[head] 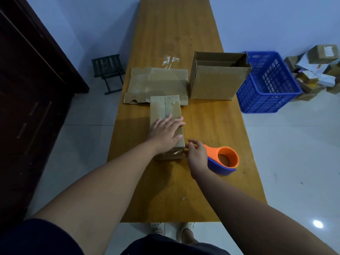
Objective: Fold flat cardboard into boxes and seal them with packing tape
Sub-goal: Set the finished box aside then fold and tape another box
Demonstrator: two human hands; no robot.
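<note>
Nearest, right hand (pixel 196 153) beside the rounded orange-and-blue plastic dispenser (pixel 228 157); fingers loosely curled at the box's near corner, grip unclear. Left hand (pixel 165 131) lies flat, fingers straight, on the long brown box (pixel 165 107) mid-worktop (pixel 211 126). Beyond: flat cardboard (pixel 158 81), open carton (pixel 217 83), slatted blue crate (pixel 270 85).

Single head-worn wide-angle camera. Looks forward and down along the wooden table (pixel 211 129), close, from its near end.

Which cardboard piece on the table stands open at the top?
The large box by the blue crate; the narrow box under the left hand is closed, the third piece lies flat.
</note>
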